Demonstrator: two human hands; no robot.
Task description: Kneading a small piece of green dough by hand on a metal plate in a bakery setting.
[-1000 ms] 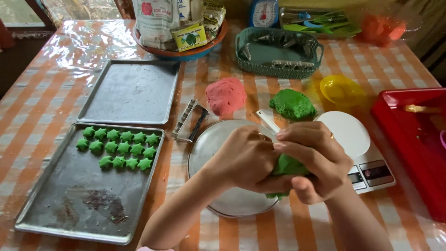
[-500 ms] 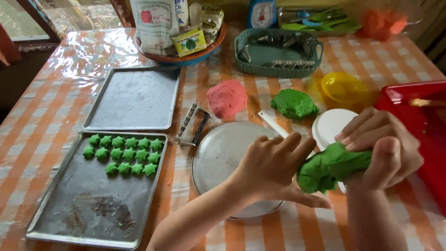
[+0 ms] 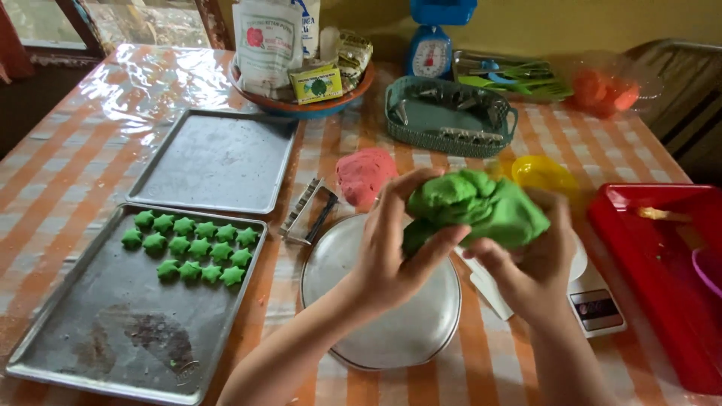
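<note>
Green dough (image 3: 481,207), half a second ago stretched off to the right of the round plate (image 3: 383,323), is now bunched above it; left hand (image 3: 395,248) and right hand (image 3: 530,263) fingers clamp it. Beyond the plate sits pink dough (image 3: 363,173).

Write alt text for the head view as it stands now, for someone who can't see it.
Two bare hands, left hand and right hand, hold a lump of green dough above a round metal plate on an orange-checked table. To the left, a metal tray carries green star-shaped pieces; pink dough lies behind the plate.
</note>
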